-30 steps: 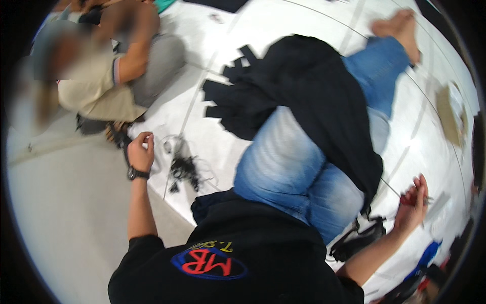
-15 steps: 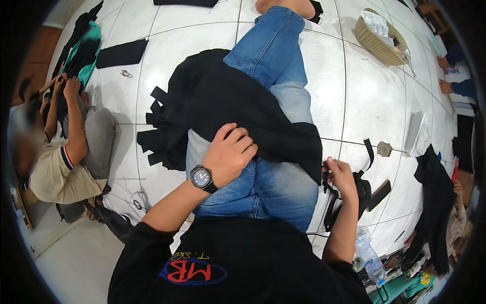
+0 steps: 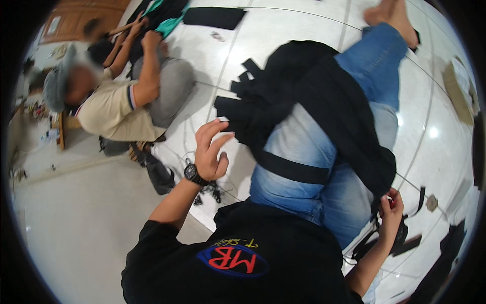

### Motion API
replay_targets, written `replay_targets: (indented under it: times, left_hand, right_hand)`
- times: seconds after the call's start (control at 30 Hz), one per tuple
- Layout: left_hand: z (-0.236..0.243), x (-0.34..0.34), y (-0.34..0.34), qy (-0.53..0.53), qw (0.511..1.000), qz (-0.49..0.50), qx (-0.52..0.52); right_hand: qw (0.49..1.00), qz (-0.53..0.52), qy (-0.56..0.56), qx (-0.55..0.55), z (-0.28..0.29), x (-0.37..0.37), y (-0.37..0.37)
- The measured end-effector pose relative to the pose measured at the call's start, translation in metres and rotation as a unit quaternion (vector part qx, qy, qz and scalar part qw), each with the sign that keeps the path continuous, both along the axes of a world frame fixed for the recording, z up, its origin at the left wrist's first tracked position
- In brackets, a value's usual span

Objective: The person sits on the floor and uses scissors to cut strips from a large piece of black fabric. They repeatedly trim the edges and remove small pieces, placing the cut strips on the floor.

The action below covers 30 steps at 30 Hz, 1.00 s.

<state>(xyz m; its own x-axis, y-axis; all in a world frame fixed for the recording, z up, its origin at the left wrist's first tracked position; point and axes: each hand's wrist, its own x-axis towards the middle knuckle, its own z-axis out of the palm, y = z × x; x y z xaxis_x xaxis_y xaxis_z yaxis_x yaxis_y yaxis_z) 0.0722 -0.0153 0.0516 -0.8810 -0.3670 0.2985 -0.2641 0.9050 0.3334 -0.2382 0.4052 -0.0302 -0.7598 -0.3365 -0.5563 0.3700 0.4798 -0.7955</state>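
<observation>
A black garment point(image 3: 329, 91) with several strap ends point(image 3: 238, 91) drapes over my jeans-clad legs. One black strap point(image 3: 296, 168) lies across my left thigh. My left hand point(image 3: 212, 149), with a black watch point(image 3: 195, 173) at the wrist, is raised left of my lap. Its fingers are apart and hold nothing. At the garment's lower right corner, my right hand point(image 3: 392, 207) has its fingers pinched together. A small red spot shows between them, too small to name. Whether these fingers also grip the cloth is unclear.
Beside my right hand lie a black bag point(image 3: 377, 238) and a dark phone-like slab point(image 3: 406, 247). A small round object point(image 3: 432, 203) sits farther right, and a woven basket point(image 3: 458, 99) stands beyond. On the left, a person point(image 3: 111, 111) sits handling dark cloth. A folded black cloth point(image 3: 214, 17) lies ahead.
My left hand has lifted off the garment and moved left, its fingers opening. A strap now lies across my left thigh. The view has swung left; my right hand stays near the garment's corner.
</observation>
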Motion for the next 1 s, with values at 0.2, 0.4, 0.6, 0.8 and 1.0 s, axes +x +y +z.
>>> replay_targets:
  times: [0.2, 0.4, 0.6, 0.8, 1.0]
  left_hand:
    - [-0.112, 0.151, -0.084, -0.175, 0.950, 0.256, 0.030]
    - [-0.132, 0.216, -0.029, -0.502, 0.788, 0.353, 0.054]
    - [-0.077, 0.242, -0.002, -0.486, 0.729, 0.479, -0.044]
    - [-0.032, 0.131, 0.002, -0.276, 0.917, 0.281, -0.063]
    - [0.004, -0.073, 0.064, -0.003, 0.993, -0.086, 0.080]
  right_hand:
    - [1.000, -0.003, -0.018, 0.002, -0.006, -0.006, -0.013]
    - [0.996, -0.012, -0.066, 0.059, -0.006, -0.009, 0.001]
    - [0.992, -0.087, -0.086, -0.044, 0.001, 0.007, 0.007]
    - [0.991, -0.056, -0.119, 0.002, 0.021, -0.002, -0.006]
    - [0.989, -0.097, -0.109, -0.024, 0.017, 0.008, -0.010]
